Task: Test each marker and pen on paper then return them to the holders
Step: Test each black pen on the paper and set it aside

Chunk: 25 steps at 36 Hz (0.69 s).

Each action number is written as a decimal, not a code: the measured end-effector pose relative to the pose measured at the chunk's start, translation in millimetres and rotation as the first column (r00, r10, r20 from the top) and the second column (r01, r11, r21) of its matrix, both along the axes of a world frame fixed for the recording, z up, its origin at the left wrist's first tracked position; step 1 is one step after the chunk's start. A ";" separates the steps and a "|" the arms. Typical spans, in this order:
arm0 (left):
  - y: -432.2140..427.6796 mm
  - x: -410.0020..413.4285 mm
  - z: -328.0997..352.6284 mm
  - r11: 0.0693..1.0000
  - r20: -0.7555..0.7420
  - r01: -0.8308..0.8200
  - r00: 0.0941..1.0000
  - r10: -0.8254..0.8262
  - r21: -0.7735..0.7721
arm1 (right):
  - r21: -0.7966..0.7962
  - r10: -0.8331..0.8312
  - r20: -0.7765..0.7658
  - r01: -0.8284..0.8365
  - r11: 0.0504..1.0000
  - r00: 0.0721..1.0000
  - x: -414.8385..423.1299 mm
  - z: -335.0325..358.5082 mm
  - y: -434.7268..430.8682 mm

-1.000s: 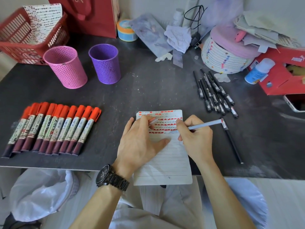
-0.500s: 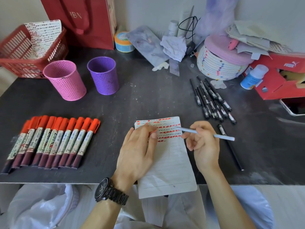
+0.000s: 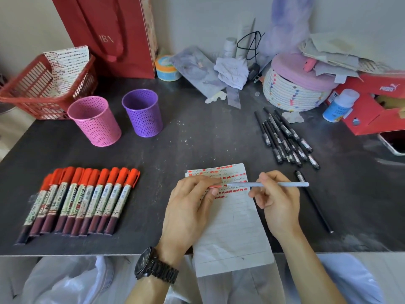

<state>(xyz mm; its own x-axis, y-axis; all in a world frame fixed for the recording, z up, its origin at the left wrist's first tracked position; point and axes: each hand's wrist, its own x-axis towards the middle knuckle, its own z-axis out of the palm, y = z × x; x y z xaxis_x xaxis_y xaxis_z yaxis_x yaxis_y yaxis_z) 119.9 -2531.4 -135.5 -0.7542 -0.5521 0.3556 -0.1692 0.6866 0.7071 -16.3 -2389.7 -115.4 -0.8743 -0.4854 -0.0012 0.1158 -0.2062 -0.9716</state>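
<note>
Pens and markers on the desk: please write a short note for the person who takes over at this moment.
Right hand holds a light blue pen, tip toward the left hand.
Left hand rests on the paper and pinches a small red piece, probably the cap, at the pen tip.
Red markers lie in a row on the left; black pens lie in a pile on the right, one apart.
Done: many test marks on the paper.
Left: pink holder and purple holder look empty; everything must go back.

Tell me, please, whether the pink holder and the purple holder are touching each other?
Apart. The head view shows a strip of dark desk between the pink holder and the purple holder.
</note>
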 end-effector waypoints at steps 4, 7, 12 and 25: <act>0.2 0.6 -0.2 1.000 0.001 0.000 1.000 0.000 -0.026 | 0.046 0.023 -0.038 -0.021 0.999 0.999 0.8 0.5 -0.6; -0.3 0.6 -1.3 0.999 0.007 0.009 1.000 -0.008 -0.047 | 0.106 0.059 -0.090 -0.049 0.993 0.994 2.2 2.7 -1.0; -0.9 0.4 -5.6 0.998 0.002 0.009 1.000 -0.009 -0.067 | 0.210 0.107 -0.171 -0.070 0.975 0.979 3.7 5.8 -0.5; -3.4 -1.6 -6.9 0.996 0.087 0.035 0.996 -0.028 -0.083 | 0.236 0.132 -0.165 -0.091 0.967 0.977 5.7 9.7 -4.3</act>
